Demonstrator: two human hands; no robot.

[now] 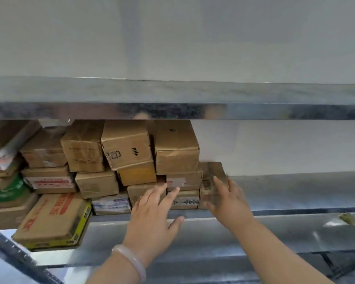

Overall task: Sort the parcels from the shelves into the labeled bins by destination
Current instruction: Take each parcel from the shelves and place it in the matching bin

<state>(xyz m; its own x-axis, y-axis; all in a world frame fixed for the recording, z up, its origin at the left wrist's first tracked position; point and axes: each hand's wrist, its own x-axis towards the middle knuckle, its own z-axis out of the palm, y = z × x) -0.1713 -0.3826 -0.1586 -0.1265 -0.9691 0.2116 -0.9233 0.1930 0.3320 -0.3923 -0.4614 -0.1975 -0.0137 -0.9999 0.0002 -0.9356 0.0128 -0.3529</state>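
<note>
Shelf [295, 191] at your reach: parcel stack [129, 148] just beyond your left hand [152, 220] fingers; end parcel [210, 173] against your right hand [230, 201] fingers; large parcel [49, 218] well left of both, overhanging the edge.

— What stands behind it all?
— A plain pale wall [172, 37], unbroken above the upper shelf [193, 92]; the same wall shows between the two levels at the right.
— And the furniture?
— Galvanised metal racking; the upper shelf's front lip gleams with blurred reflections; the lower shelf [295, 193] is dull grey sheet; a dark perforated upright [19, 257] slants at lower left; the light is soft and even.
</note>
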